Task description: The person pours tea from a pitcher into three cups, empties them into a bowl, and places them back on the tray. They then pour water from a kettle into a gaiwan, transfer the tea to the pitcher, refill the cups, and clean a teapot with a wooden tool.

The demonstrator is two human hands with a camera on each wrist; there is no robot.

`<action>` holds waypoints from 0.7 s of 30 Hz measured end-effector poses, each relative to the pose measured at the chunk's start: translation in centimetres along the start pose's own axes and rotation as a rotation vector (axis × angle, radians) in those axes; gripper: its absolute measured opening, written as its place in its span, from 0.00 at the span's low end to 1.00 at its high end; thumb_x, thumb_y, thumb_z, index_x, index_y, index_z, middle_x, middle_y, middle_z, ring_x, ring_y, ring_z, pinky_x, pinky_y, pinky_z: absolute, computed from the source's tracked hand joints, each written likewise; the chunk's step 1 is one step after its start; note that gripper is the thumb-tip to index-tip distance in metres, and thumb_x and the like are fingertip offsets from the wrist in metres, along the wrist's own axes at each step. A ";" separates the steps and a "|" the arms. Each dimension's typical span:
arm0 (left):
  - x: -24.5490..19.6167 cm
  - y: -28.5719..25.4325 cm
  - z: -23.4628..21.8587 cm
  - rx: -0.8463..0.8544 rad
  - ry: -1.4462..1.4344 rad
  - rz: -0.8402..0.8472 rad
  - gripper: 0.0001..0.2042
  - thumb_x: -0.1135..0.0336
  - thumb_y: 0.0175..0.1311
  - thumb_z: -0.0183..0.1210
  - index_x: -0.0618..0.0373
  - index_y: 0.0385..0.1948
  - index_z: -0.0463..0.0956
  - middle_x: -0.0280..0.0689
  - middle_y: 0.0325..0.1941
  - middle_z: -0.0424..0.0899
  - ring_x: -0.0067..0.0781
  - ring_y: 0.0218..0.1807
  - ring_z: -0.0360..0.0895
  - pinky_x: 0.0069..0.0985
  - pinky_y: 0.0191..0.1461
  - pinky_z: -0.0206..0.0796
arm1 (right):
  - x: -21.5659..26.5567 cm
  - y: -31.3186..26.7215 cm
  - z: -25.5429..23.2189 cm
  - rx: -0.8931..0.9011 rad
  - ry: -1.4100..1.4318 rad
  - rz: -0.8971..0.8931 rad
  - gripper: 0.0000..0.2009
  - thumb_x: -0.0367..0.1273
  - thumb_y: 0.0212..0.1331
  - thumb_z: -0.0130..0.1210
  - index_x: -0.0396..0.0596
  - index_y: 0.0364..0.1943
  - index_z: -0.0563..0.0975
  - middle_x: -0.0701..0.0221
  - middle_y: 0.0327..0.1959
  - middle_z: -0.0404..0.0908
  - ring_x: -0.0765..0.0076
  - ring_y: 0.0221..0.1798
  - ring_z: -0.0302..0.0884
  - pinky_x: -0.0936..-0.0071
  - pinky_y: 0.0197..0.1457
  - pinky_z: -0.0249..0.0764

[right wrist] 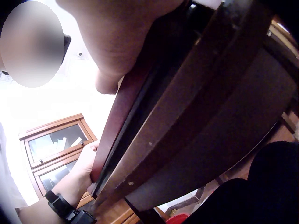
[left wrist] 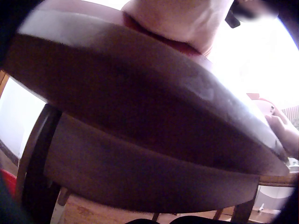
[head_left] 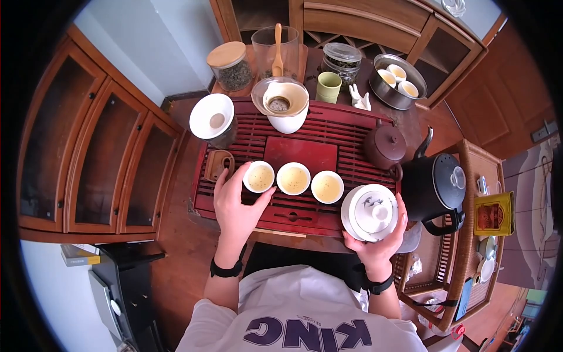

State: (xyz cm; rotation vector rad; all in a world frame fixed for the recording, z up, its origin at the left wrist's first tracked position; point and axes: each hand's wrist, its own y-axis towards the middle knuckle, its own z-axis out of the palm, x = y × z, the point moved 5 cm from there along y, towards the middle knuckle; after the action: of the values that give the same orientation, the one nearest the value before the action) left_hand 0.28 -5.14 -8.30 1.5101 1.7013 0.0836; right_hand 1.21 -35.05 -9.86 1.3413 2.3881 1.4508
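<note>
In the head view my left hand (head_left: 236, 208) holds the leftmost small white teacup (head_left: 249, 186) between thumb and fingers. Pale yellow tea with dark specks fills it. Beside it in a row stand a middle teacup (head_left: 294, 179) and a right teacup (head_left: 327, 187), both also filled. My right hand (head_left: 381, 246) grips a lidded white gaiwan (head_left: 370, 212) at the tray's front right, thumb on its near side and fingers along its right. All of these are at the slatted red tea tray (head_left: 302, 154). Both wrist views mainly show the table's underside; the held things are hidden there.
A black kettle (head_left: 437, 185) stands right of the gaiwan, behind it a brown clay teapot (head_left: 385, 145). At the tray's back are a strainer (head_left: 279, 104) over a white vessel and another white strainer (head_left: 212, 117). Jars, a green cup (head_left: 328, 88) and a metal bowl (head_left: 390, 94) line the far side.
</note>
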 end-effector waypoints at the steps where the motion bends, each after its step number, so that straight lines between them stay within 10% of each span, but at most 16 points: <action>1: 0.0 0.0 0.0 0.003 0.000 -0.006 0.30 0.68 0.44 0.77 0.54 0.55 0.78 0.38 0.53 0.84 0.50 0.60 0.76 0.46 0.68 0.65 | 0.0 0.0 0.0 0.000 -0.004 0.003 0.62 0.54 0.43 0.75 0.50 0.76 0.43 0.41 0.69 0.62 0.38 0.65 0.70 0.48 0.66 0.70; 21: 0.0 0.0 0.1 -0.001 -0.002 -0.007 0.31 0.69 0.44 0.77 0.54 0.55 0.77 0.38 0.54 0.84 0.51 0.61 0.76 0.45 0.68 0.65 | 0.1 0.1 0.0 -0.025 -0.031 -0.013 0.61 0.55 0.44 0.73 0.53 0.77 0.42 0.36 0.64 0.66 0.29 0.59 0.74 0.46 0.56 0.77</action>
State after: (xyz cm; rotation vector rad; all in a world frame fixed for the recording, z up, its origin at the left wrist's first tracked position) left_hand 0.30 -5.14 -8.37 1.5025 1.7050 0.0795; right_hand 1.22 -34.90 -9.74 1.3304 2.3476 1.4408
